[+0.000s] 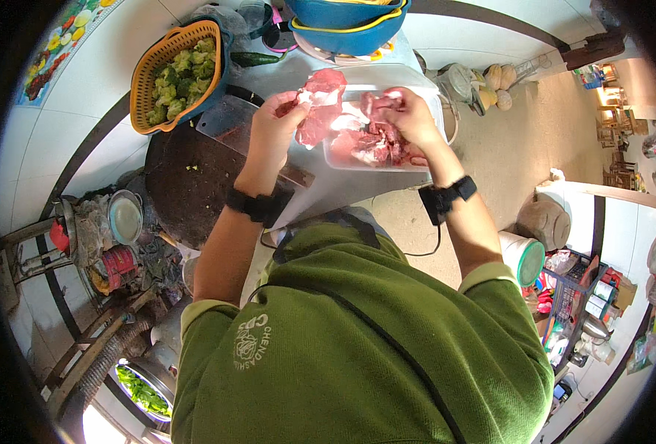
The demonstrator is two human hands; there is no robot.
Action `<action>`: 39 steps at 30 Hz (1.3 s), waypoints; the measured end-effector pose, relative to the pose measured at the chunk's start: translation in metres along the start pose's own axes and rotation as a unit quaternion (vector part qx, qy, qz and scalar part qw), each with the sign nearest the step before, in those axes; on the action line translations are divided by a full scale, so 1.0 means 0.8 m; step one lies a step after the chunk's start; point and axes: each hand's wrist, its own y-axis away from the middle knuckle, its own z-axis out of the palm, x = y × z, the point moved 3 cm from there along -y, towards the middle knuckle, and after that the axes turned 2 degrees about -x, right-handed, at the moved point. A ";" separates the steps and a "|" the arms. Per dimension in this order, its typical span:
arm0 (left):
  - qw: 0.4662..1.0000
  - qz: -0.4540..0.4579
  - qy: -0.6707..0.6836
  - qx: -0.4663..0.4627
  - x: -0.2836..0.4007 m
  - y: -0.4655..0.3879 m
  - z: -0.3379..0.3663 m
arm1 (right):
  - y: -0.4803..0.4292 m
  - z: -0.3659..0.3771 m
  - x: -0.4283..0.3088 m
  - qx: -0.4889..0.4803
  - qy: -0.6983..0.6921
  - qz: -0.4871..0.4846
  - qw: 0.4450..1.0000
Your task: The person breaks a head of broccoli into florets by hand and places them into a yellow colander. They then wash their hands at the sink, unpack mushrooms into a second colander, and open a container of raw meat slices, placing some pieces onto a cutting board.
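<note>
My left hand (272,125) pinches a slab of raw meat (322,108) with white fat across it, raised at the left side of a clear plastic tub (436,105). Over the tub, my right hand (418,119) grips a smaller, darker piece of raw meat (380,105), partly covered by the fingers. More raw meat (369,145), red with pale fat, lies inside the tub. Left of my left wrist, a cleaver (225,119) rests across a round dark chopping board (186,188) dotted with green crumbs. My left forearm hides part of the cleaver.
An orange basket of broccoli (178,83) stands beyond the board, near a green pepper (256,59). Stacked blue basins (350,30) occupy the table's far end. The grey table (328,186) ends just before my body. Black cables hang from both wristbands.
</note>
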 end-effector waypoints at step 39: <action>0.905 0.322 -0.278 -0.006 0.059 0.129 -0.040 | 0.080 0.108 -0.102 -0.068 -0.218 -0.125 0.966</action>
